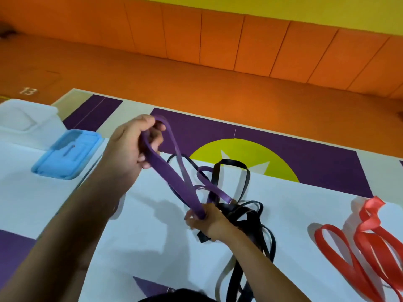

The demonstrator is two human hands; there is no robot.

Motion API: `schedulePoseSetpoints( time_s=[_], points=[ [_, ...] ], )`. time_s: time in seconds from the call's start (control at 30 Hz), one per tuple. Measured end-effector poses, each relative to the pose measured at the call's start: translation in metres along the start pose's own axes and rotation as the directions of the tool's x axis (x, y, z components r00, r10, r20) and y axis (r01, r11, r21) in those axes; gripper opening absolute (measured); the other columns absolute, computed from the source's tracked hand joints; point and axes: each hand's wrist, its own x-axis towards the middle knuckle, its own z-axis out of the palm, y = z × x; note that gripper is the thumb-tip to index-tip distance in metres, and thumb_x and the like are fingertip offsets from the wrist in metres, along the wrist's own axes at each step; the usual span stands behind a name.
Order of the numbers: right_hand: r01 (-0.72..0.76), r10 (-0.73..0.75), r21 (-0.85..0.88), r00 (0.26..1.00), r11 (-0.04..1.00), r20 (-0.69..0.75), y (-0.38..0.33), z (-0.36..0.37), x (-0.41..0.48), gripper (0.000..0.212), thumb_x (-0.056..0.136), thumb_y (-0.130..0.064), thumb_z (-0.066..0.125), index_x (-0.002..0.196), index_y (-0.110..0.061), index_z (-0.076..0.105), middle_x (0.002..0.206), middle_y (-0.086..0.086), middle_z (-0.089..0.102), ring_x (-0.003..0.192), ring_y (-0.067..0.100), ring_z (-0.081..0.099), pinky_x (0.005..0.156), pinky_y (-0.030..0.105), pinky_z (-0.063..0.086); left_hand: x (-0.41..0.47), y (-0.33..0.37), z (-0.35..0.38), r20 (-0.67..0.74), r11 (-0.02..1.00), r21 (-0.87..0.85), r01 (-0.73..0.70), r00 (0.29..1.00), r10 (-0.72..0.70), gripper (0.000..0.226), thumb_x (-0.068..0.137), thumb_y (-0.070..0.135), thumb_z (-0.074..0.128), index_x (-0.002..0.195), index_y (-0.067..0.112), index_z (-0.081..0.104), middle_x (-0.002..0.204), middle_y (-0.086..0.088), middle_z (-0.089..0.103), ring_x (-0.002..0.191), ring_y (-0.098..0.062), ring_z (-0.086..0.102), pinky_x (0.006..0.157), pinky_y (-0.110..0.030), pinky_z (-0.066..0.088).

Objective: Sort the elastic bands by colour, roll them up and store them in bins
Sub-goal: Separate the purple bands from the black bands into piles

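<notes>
A wide purple elastic band (174, 177) runs taut between my two hands. My left hand (130, 147) is raised and grips its upper loop, fingers curled through it. My right hand (207, 221) grips the band's lower end, just above a tangle of black bands (246, 216) lying on the white sheet (152, 236). More purple loops (209, 182) trail into the black tangle. Several red bands (370, 243) lie apart in a pile at the right edge.
A blue bin lid (67, 155) lies at the left, beside a clear plastic bin (28, 120) at the far left. The sheet rests on a purple and yellow-green floor mat (283, 153). Orange floor and padded wall lie beyond.
</notes>
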Motion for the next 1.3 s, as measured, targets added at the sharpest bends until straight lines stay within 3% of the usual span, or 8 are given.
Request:
schedulePoseSetpoints(
  time_s=[0.17,0.3,0.43,0.53,0.6,0.8,1.0,1.3],
  points=[
    [-0.196,0.140,-0.334,0.973,0.922,-0.184,0.059,-0.032,-0.008,0.010,0.091,-0.036,0.066,0.092,-0.026,0.064,0.086,0.000,0.071,0.083,0.021,0.067,0.080,0.040,0.055,0.020,-0.023,-0.055,-0.232,0.990,0.023,0.141,0.964,-0.132,0.033,0.102,0.031,0.047,0.077,0.013,0.061,0.049,0.006,0.036,0.039,-0.007,0.027,0.041,-0.022,0.027],
    [-0.207,0.152,-0.113,0.917,0.972,-0.369,0.037,-0.063,-0.010,0.027,0.098,-0.035,0.064,0.081,-0.014,0.066,0.066,0.001,0.072,0.061,0.010,0.068,0.071,0.038,0.055,0.021,-0.070,-0.067,-0.382,0.806,0.488,0.334,0.912,-0.147,0.029,0.101,0.028,0.054,0.083,0.010,0.068,0.061,-0.004,0.057,0.053,-0.017,0.047,0.045,-0.024,0.039],
    [0.009,0.046,0.113,0.881,0.994,-0.471,-0.042,-0.079,-0.014,0.032,0.099,-0.027,0.065,0.078,-0.004,0.059,0.057,0.010,0.059,0.050,0.017,0.061,0.053,0.025,0.051,0.024,-0.113,-0.090,-0.360,0.666,0.539,0.515,0.856,-0.371,0.039,0.098,0.034,0.064,0.116,0.000,0.066,0.082,-0.010,0.067,0.062,-0.021,0.057,0.062,-0.033,0.052],
    [0.134,-0.072,0.115,0.898,0.984,-0.434,-0.100,-0.085,-0.015,0.028,0.096,-0.024,0.068,0.088,0.000,0.057,0.059,0.012,0.053,0.046,0.018,0.055,0.050,0.030,0.047,0.019,-0.121,-0.077,-0.275,0.511,0.751,0.419,0.901,-0.334,0.062,0.096,0.037,0.065,0.150,0.015,0.042,0.132,-0.006,0.058,0.099,-0.018,0.063,0.087,-0.034,0.051],
    [0.177,-0.136,0.088,0.927,0.980,-0.349,-0.129,-0.087,-0.016,0.014,0.095,-0.021,0.068,0.093,-0.009,0.060,0.058,0.008,0.055,0.047,0.019,0.055,0.054,0.031,0.047,0.013,-0.117,-0.056,-0.078,0.564,0.796,0.221,0.960,-0.267,0.073,0.095,0.028,0.068,0.156,0.029,0.029,0.149,0.005,0.040,0.127,-0.017,0.051,0.102,-0.032,0.044],
    [0.268,-0.226,0.256,0.957,0.929,-0.181,-0.195,-0.079,-0.017,0.011,0.097,-0.005,0.056,0.087,-0.009,0.055,0.062,0.008,0.049,0.052,0.025,0.046,0.059,0.039,0.043,0.012,-0.114,0.001,0.347,0.850,0.511,-0.124,0.935,-0.073,0.101,0.073,0.023,0.092,0.149,0.042,0.030,0.131,0.037,0.050,0.127,0.017,0.044,0.095,-0.002,0.039],
    [0.246,-0.170,0.691,0.969,0.680,-0.178,-0.248,-0.084,-0.017,0.017,0.099,-0.002,0.053,0.084,-0.010,0.050,0.062,0.005,0.042,0.048,0.014,0.035,0.046,0.026,0.031,0.022,-0.116,0.018,0.211,0.903,0.415,-0.110,0.977,0.023,0.053,0.072,0.019,0.092,0.113,0.028,0.061,0.100,0.017,0.072,0.099,-0.001,0.067,0.091,-0.018,0.049],
    [0.322,-0.038,0.681,0.917,0.658,-0.396,-0.240,-0.109,-0.002,0.007,0.095,-0.003,0.060,0.089,-0.006,0.060,0.061,0.004,0.052,0.049,0.015,0.049,0.053,0.031,0.045,0.026,-0.130,0.002,0.166,0.894,0.447,-0.037,0.985,-0.042,0.010,0.092,0.012,0.072,0.101,0.017,0.069,0.087,0.003,0.074,0.079,-0.010,0.068,0.077,-0.017,0.048]
  ],
)
